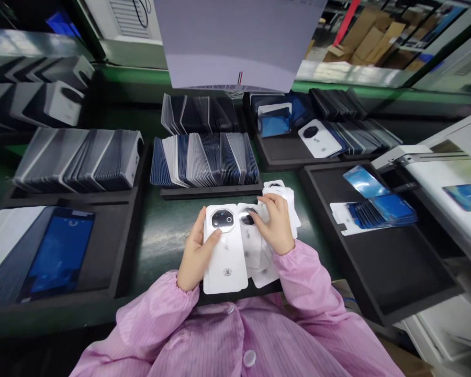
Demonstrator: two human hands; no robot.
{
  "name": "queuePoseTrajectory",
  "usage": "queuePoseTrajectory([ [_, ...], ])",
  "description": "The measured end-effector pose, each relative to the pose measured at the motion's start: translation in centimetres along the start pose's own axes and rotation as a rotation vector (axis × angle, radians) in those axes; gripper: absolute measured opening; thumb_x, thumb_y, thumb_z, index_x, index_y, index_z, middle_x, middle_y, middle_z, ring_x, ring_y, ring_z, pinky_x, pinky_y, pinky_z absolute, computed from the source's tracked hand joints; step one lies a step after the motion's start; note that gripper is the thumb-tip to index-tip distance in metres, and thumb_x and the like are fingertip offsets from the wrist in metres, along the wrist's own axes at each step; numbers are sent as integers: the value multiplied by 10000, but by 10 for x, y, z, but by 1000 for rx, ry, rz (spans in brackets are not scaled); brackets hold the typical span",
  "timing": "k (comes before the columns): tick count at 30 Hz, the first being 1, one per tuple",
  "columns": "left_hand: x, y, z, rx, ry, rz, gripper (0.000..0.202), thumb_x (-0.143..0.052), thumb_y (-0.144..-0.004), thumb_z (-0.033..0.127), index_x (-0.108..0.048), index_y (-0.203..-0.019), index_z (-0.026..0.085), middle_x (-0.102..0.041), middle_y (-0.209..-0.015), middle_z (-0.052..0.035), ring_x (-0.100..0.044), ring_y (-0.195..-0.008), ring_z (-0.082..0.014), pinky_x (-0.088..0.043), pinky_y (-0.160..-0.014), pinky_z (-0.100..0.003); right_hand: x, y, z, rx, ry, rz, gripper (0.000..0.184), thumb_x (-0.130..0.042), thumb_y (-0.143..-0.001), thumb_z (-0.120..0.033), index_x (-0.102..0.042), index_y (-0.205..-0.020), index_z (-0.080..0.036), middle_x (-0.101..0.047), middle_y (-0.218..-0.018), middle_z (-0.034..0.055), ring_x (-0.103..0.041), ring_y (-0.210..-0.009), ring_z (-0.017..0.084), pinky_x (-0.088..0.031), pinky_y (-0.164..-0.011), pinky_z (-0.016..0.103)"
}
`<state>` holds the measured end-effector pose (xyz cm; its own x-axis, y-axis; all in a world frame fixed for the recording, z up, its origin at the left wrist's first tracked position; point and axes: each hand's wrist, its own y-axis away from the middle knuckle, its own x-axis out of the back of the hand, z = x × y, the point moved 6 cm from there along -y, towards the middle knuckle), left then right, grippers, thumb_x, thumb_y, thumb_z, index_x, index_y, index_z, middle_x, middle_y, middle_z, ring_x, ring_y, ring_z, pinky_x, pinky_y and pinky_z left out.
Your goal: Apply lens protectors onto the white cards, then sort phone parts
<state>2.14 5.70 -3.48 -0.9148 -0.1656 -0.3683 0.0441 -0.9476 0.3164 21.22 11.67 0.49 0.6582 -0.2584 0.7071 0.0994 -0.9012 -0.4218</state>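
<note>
My left hand (198, 256) grips a white phone-shaped sheet (225, 262) by its left side, thumb on the front just below the dark camera area. It is the front one of a small stack; another sheet's edge shows behind it. Right beside it, a second white sheet (251, 246) is partly overlapped. My right hand (277, 222) has its thumb at that sheet's camera area and its fingers bent at the top edge. More white sheets (288, 196) lie loosely fanned under and behind my right hand, partly hidden by it.
Rows of thin panels (204, 159) stand in a black tray ahead, with more panel rows (78, 159) at left. Blue-filmed pieces (392, 209) lie in a dark tray (408, 267) at right. A back tray (278, 152) holds further panels. A large paper sheet (239, 42) hangs in front.
</note>
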Motion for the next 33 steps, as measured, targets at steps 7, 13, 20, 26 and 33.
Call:
queuePoseTrajectory([
  [7,-4,4,-5,-222,-395,-74,693,-611,-863,303,-283,-1474,293,-514,-1410,-90,-573,-1197,-277,-515,-954,-426,-10,12,-23,-43,-391,-103,174,-721,-767,-261,-647,-920,-223,-583,-1040,65,-578,-1002,217,-489,-879,412],
  [13,-11,15,8,-629,-720,-72,655,-581,-875,196,-314,-1464,295,-498,-1427,-78,-515,-1269,-253,-440,-1046,-389,-18,13,-13,-167,-551,-151,130,-744,-737,-266,-646,-798,-205,-599,-990,56,-594,-975,204,-495,-793,349],
  [20,-11,17,8,-608,-679,-64,649,-599,-862,194,-347,-1451,292,-507,-1420,-73,-516,-1268,-258,-432,-1054,-403,-14,14,-20,-123,-534,-138,117,-683,-793,-279,-625,-733,-197,-594,-1007,74,-585,-1014,226,-470,-914,430],
  [26,-1,6,1,-255,-275,-21,680,-633,-848,298,-321,-1453,284,-470,-1449,-77,-506,-1274,-256,-444,-1040,-402,-2,26,-61,428,-331,-15,82,-613,-816,-158,-578,-803,-231,-664,-975,60,-565,-1101,254,-466,-917,478],
  [33,0,3,4,-136,-114,10,720,-698,-793,334,-350,-1419,266,-621,-1254,-94,-632,-1089,-258,-514,-940,-411,-7,36,-67,660,-467,-45,188,-556,-849,-105,-580,-982,-236,-728,-849,22,-699,-824,166,-540,-806,393],
])
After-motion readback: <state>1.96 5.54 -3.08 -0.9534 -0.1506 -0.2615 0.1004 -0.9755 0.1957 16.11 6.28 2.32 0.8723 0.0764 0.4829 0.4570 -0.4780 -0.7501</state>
